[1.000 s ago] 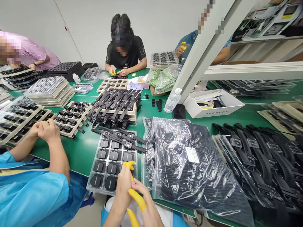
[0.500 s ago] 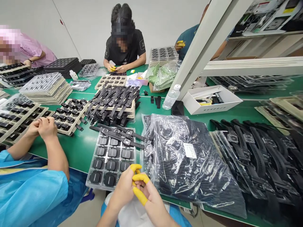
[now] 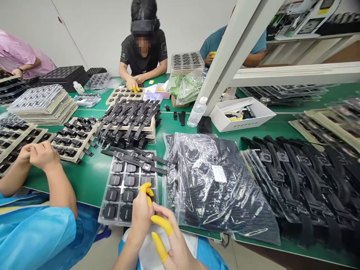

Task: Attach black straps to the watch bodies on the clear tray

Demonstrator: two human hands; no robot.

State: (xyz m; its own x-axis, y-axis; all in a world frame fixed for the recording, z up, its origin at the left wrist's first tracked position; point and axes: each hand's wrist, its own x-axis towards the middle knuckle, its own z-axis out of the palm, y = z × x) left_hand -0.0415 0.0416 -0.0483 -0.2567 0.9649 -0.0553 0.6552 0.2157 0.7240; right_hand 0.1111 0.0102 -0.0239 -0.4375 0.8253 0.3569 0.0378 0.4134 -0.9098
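Note:
My left hand [image 3: 141, 212] is over the lower right corner of a clear tray [image 3: 101, 221] of black square watch cases [image 3: 126, 213]. Its fingers curve loosely, yellow covers on the tips, and nothing shows between them. To the right and nearer to me is my right hand [image 3: 176, 240], thumb and forefinger spread apart in yellow finger covers and holding nothing. Between the two hands there is a small gap. Several black watch straps [image 3: 137, 159] lie across the tray's far end. Right of my hands lies a large clear bag [image 3: 202, 198] of ribbed black pieces with a white label.
Strap-laden trays [image 3: 300, 176] stand at right, with another stack of straps [image 3: 129, 120] beyond my tray. A water bottle [image 3: 197, 112], phone [image 3: 204, 125] and white box [image 3: 242, 120] sit by a slanted post [image 3: 230, 56]. A co-worker's clasped hands [image 3: 42, 155] are at left.
My hands have drawn apart, and my right thumb and forefinger have spread. The view has shifted slightly to the right. Across the table, a co-worker's hand has moved onto a beige tray.

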